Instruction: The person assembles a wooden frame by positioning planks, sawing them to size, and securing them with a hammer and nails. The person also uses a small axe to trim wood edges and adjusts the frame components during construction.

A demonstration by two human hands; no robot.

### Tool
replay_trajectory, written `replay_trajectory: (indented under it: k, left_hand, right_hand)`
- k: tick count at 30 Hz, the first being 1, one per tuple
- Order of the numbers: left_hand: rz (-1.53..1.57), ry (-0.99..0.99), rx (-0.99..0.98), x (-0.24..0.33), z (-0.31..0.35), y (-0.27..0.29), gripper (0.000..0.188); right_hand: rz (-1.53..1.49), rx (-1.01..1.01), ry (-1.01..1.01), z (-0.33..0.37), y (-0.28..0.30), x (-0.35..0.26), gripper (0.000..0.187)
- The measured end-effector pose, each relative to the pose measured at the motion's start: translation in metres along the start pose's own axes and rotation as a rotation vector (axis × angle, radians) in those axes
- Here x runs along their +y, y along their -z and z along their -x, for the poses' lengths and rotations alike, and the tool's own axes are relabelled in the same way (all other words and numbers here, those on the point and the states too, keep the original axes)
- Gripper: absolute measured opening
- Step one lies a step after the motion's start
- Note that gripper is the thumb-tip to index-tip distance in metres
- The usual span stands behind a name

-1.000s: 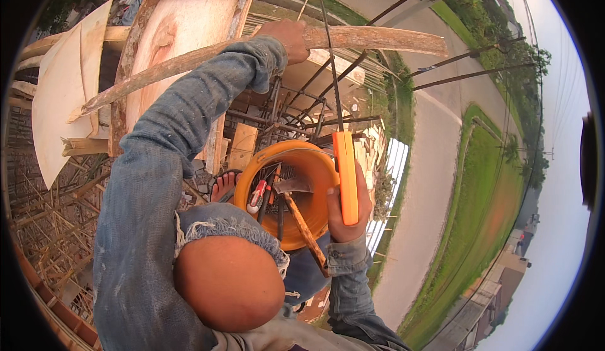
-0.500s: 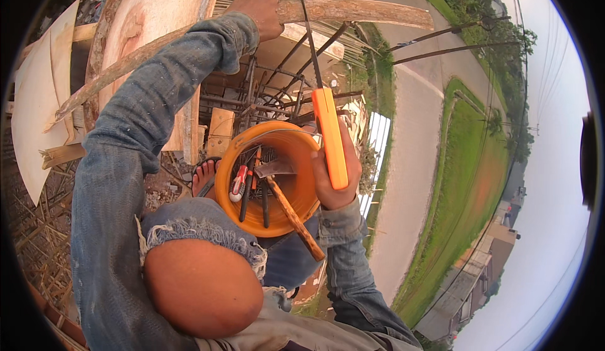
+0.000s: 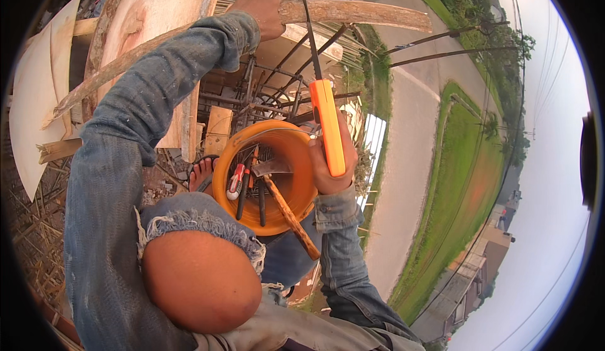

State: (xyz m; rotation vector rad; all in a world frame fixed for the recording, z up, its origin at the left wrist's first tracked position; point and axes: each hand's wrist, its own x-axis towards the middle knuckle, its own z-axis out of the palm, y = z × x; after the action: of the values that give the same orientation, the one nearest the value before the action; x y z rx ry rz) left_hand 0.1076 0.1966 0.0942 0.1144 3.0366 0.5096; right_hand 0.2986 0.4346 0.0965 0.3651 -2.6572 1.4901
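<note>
My left hand [image 3: 258,15] is closed round a long rough strip of wood [image 3: 359,15], which runs from the upper middle down behind my left forearm to the left. My right hand [image 3: 332,162] grips the orange handle of a handsaw [image 3: 326,121]. The saw's dark blade [image 3: 310,32] points away from me and crosses the wood just right of my left hand. Below the saw stands an orange bucket [image 3: 302,181] holding a hammer [image 3: 283,209] with a wooden handle over the rim, a red-and-white-handled tool [image 3: 235,182] and several dark rods.
Wooden formwork boards [image 3: 165,20] stand at upper left, beside a pale bent plywood sheet [image 3: 38,99]. Dark steel bars [image 3: 315,32] rise beyond the bucket, some reaching right over a road [image 3: 409,143]. My bare knee [image 3: 201,281] is near, and my sandalled foot [image 3: 200,173] rests beside the bucket.
My right hand and the saw have moved slightly away from me, the blade sliding across the wood. My left hand keeps its hold, and the view has shifted a little.
</note>
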Motion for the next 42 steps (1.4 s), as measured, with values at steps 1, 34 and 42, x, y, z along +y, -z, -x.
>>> replay_trajectory:
  k: [1,34,42]
  left_hand:
    - [0.012,-0.021,0.012,0.001,-0.001,0.0,0.042]
    - [0.361,-0.094,-0.163,-0.044,-0.035,-0.002,0.053]
    - [0.308,-0.022,-0.13,-0.036,-0.036,-0.006,0.053]
  right_hand:
    - [-0.019,0.017,0.05,-0.036,-0.014,0.002,0.06]
    - [0.047,0.08,0.132,-0.016,-0.035,0.007,0.068]
    - [0.025,0.086,0.12,-0.016,-0.031,0.007,0.066]
